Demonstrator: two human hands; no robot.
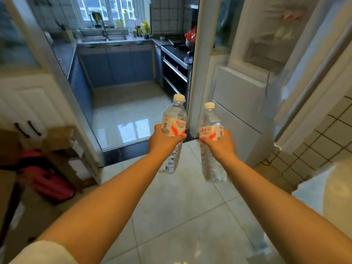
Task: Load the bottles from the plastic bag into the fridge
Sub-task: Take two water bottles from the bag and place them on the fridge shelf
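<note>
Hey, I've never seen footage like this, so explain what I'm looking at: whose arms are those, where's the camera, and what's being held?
There is no machine here, just a person. The single picture comes from a wide-angle camera worn on the head, looking forward and down, so both bare arms stretch out from the bottom edge. The left hand grips one clear plastic water bottle with a white cap and red-and-white label; the right hand grips a second matching bottle. Both bottles are upright. To the right stands the white fridge with its door swung open. Ahead, a doorway shows a blue-cabinet kitchen over a glossy tiled floor.
</note>
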